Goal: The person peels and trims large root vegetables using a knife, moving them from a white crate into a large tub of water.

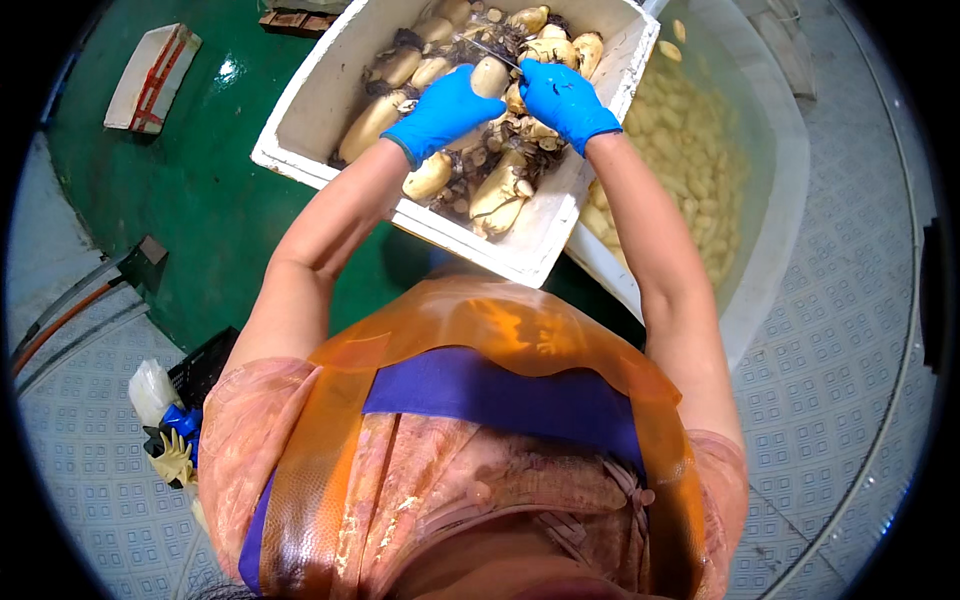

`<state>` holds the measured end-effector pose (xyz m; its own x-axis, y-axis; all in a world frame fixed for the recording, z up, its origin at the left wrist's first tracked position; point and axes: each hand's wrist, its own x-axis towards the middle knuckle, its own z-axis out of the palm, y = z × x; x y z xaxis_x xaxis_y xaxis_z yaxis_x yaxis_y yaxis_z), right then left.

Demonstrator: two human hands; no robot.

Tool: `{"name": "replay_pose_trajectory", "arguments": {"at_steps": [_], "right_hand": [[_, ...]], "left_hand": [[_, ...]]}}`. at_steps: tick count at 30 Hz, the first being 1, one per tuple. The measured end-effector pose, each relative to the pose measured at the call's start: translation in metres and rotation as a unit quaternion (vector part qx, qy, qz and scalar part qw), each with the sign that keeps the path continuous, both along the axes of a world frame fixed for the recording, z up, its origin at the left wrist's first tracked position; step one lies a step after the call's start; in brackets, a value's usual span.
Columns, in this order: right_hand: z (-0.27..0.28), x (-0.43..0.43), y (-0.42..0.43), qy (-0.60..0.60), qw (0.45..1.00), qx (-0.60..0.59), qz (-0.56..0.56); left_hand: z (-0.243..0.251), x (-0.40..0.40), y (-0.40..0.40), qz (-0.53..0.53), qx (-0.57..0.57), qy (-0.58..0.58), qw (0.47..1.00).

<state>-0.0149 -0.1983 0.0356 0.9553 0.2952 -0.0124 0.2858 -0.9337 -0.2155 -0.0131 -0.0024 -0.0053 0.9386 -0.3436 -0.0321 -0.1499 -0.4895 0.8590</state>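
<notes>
A white foam box stands before me, holding several pale lotus root segments among dark trimmings and cut-off ends. Both hands wear blue gloves and are over the box. In my left hand is a short, pale lotus root piece, set between thumb and fingers. My right hand, just to the right of it, grips a knife whose thin blade points up and left. Its handle is hidden in the glove. Dark bits cling to the back of that glove.
Right of the box, a large white tub holds water and many pale root pieces. A foam block with red tape lies on the green floor. Gloves and a black crate are at lower left, near a hose.
</notes>
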Motion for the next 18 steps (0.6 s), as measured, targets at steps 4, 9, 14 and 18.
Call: {"name": "replay_pose_trajectory", "arguments": {"at_steps": [4, 9, 14, 18], "right_hand": [[-0.001, 0.010, -0.010, -0.018, 0.999, -0.006, 0.029], [0.005, 0.022, -0.011, 0.062, 0.986, -0.143, 0.058], [0.024, 0.060, -0.019, 0.138, 0.944, 0.289, -0.082], [0.056, 0.030, 0.002, 0.092, 0.902, 0.420, 0.034]], "left_hand": [[0.006, 0.003, 0.002, -0.037, -0.192, 0.165, 0.967], [0.022, -0.005, 0.000, -0.044, -0.347, 0.072, 0.934], [0.012, 0.012, 0.006, -0.072, -0.305, 0.086, 0.946], [0.013, 0.010, 0.014, -0.067, -0.394, 0.192, 0.896]]}}
